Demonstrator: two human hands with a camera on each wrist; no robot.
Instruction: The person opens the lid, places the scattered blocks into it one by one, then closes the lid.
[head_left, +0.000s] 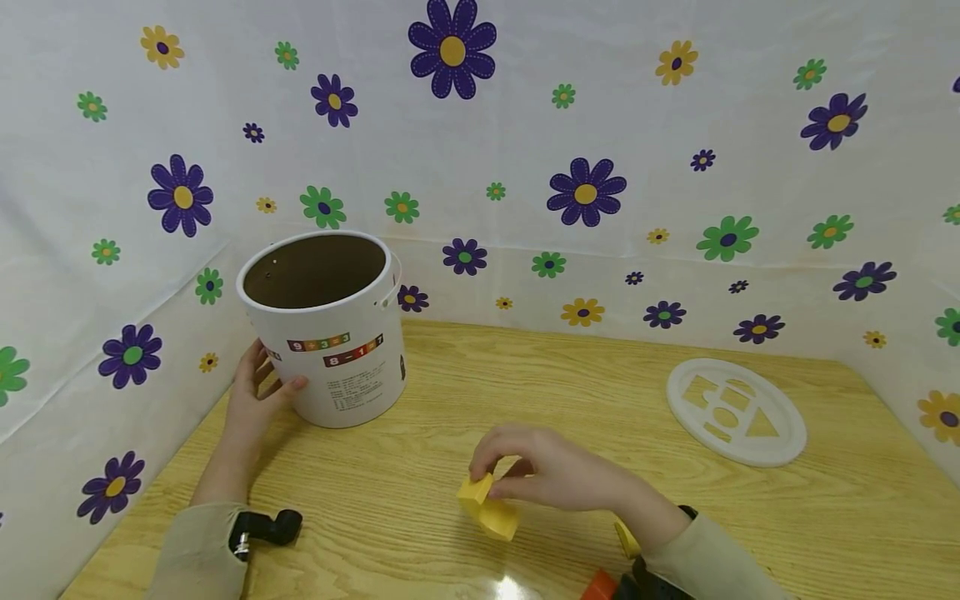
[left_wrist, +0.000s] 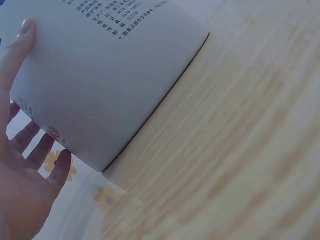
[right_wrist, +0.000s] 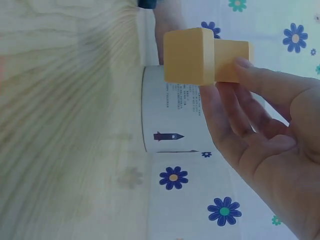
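A white bucket (head_left: 352, 379) with printed number tiles and text stands at the left of the table. My left hand (head_left: 258, 396) holds its lower left side, thumb on the front wall and fingers round the side; the left wrist view shows this left hand (left_wrist: 25, 175) against the bucket wall (left_wrist: 100, 85). Over the middle of the table, my right hand (head_left: 543, 467) pinches a yellow building block (head_left: 491, 510). In the right wrist view the yellow block (right_wrist: 187, 57) looks stepped, held by its narrower end; whether it is one piece or two I cannot tell.
A white round plate with shaped cut-outs (head_left: 686, 412) lies on the table at the right. Another yellow piece (head_left: 627, 540) is partly hidden by the right forearm, near a red object (head_left: 600, 586) at the bottom edge. Flower-printed cloth (head_left: 510, 125) encloses the back and sides.
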